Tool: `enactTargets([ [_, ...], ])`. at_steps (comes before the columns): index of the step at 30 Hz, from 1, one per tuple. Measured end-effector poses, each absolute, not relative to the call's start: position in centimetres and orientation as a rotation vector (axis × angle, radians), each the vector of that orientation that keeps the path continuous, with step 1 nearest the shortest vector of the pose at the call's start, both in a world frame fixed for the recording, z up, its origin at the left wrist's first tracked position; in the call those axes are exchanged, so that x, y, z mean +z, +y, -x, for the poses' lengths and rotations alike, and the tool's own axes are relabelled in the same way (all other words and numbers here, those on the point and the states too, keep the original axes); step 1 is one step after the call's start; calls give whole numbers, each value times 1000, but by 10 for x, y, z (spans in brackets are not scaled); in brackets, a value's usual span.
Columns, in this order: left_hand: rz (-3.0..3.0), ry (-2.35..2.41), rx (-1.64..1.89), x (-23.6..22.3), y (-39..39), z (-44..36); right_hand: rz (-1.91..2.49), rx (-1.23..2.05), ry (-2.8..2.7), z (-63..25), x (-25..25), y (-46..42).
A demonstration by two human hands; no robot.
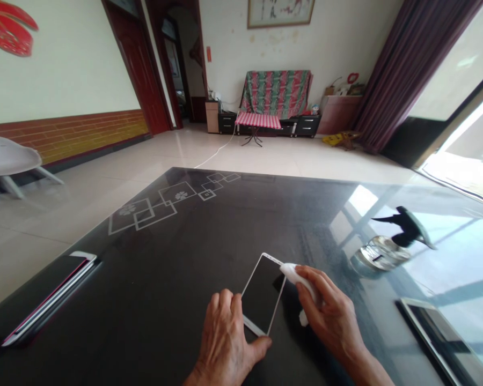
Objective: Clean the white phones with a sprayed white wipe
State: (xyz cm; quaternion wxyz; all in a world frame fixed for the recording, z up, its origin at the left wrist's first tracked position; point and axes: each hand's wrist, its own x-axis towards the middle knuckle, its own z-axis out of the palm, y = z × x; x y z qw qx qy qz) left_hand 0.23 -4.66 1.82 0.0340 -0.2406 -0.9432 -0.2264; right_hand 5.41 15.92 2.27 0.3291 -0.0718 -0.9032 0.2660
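Observation:
A white-framed smartphone (pixel 264 294) lies screen up on the dark glossy table (pixel 153 289). My left hand (pixel 229 335) grips its lower end, the thumb at the bottom edge and the fingers along the left side. Pinched in my right hand (pixel 332 311) is a white tissue (pixel 295 276), which meets the phone's upper right edge. A loose end of the tissue hangs below my fingers. To the right stands a clear spray bottle (pixel 380 254) with a black trigger head.
Several stacked phones (pixel 50 297) lie near the table's left edge. Another phone (pixel 446 343) rests at the lower right. Beyond the table are a white chair (pixel 10 158), a small table with a striped cloth (pixel 258 120) and a purple curtain (pixel 418 69).

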Motion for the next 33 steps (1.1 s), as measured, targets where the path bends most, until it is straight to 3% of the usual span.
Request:
enactTargets([
  [12,845,-2819,-583,0,-46,1,-109,677,-2625,-29,27,138],
  [23,937,-2730,-510,-16,-51,3,-61,784,-2725,-10,28,138],
  [33,883,-2732,-657,-2,-48,1,-58,630,-2772,20,27,140],
])
